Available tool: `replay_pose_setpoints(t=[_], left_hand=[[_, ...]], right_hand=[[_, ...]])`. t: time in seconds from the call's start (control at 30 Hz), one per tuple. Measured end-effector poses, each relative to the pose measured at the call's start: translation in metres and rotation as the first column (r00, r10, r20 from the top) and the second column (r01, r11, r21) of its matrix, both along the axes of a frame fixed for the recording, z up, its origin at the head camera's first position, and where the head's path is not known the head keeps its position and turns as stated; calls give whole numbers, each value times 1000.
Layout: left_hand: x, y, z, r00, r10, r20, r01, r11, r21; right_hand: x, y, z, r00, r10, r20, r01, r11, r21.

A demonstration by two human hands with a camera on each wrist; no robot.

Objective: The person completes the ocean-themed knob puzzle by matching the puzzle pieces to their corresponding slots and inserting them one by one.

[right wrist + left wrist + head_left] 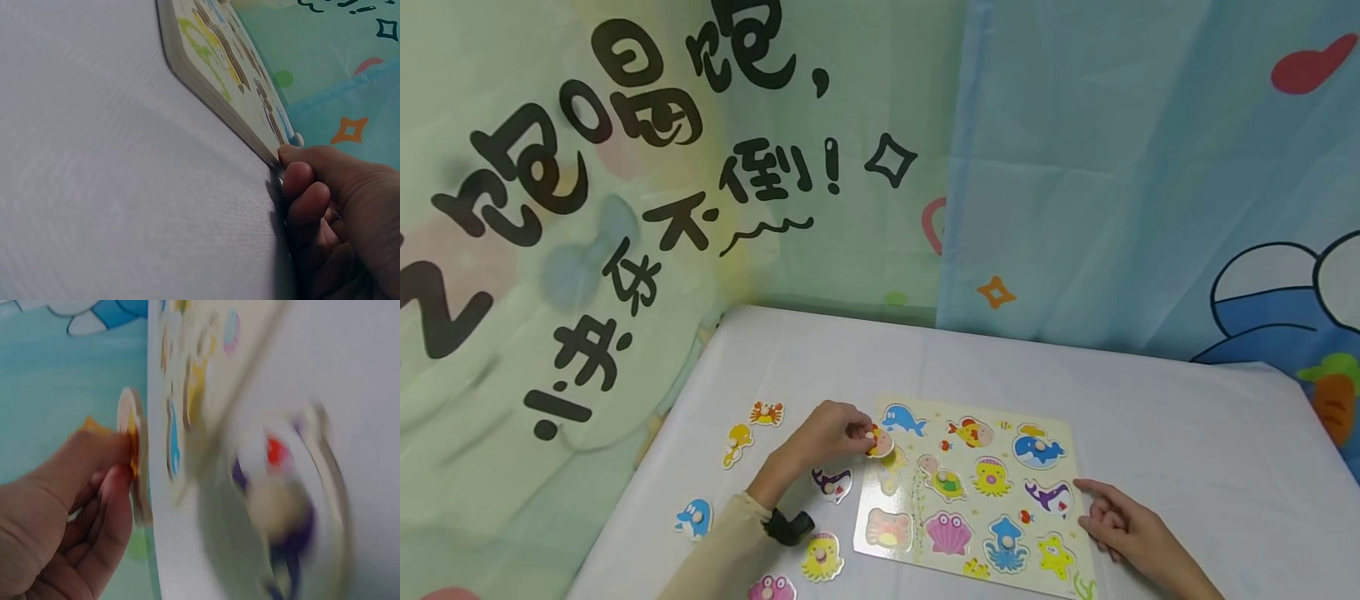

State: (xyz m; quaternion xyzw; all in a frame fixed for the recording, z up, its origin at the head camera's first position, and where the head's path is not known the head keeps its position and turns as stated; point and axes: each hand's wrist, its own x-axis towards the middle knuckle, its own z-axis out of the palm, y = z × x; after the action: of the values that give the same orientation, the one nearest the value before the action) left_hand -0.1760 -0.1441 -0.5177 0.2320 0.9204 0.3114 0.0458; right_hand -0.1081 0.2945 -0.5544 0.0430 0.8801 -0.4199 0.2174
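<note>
Pinching puzzle piece (880, 442) near board (985, 507); backdrop (850, 267) reads 快乐不倒!

There are one board (985, 506), eleven large sea-creature shapes (948, 535) across it, one left hand (827, 435), one right hand (1125, 521), one held piece (881, 443), six loose pieces (822, 557), one white-covered table (1150, 425) and two printed cloth backdrops (1075, 208).
</note>
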Motion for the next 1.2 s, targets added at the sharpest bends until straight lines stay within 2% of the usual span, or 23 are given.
replay_pose_setpoints(t=[0.13, 0.47, 0.63, 0.8, 1.2], left_hand=[[-5, 25, 2, 999, 25, -19, -25, 1000, 11], [-31, 92, 7, 997, -55, -51, 54, 998, -17], [-37, 119, 4, 997, -82, -5, 81, 996, -32], [-38, 137, -1, 994, -88, 58, 88, 996, -5], [-45, 152, -10, 996, -16, 82, 23, 996, -83]], right_hand=[[1, 0, -1, 1000, 4, -7, -4, 1000, 0], [0, 0, -1, 1000, -8, -7, 7, 1000, -10], [0, 0, -1, 1000, -16, -2, 16, 1000, -7], [1, 0, -1, 1000, -28, 6, 28, 1000, -9], [1, 1, -2, 1000, -11, -13, 11, 1000, -7]])
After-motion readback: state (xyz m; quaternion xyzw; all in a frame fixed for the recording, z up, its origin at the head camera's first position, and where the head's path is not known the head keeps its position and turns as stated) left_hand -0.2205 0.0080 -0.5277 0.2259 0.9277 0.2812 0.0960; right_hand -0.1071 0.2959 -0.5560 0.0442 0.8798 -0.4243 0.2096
